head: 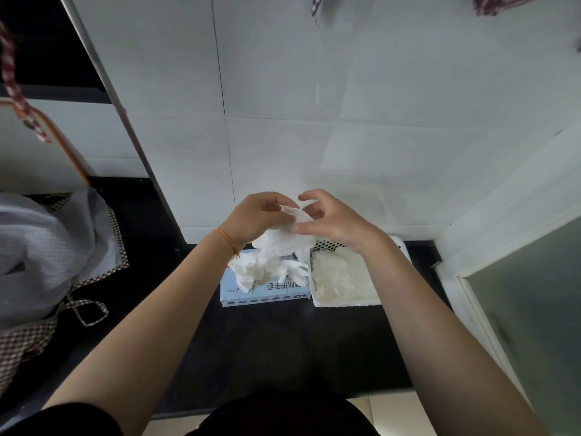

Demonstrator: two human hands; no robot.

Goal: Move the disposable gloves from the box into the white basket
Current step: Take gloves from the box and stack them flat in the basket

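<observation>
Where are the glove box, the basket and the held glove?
glove box (267,294): head view, on its printed front face.
basket (345,302): head view, on its near white rim.
held glove (283,243): head view, on the bunched film hanging below both hands.

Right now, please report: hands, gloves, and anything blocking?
Both hands raised; left hand pinches a glove, right hand fingers at it. More gloves spill from box. Basket part filled, nothing blocking.
</observation>
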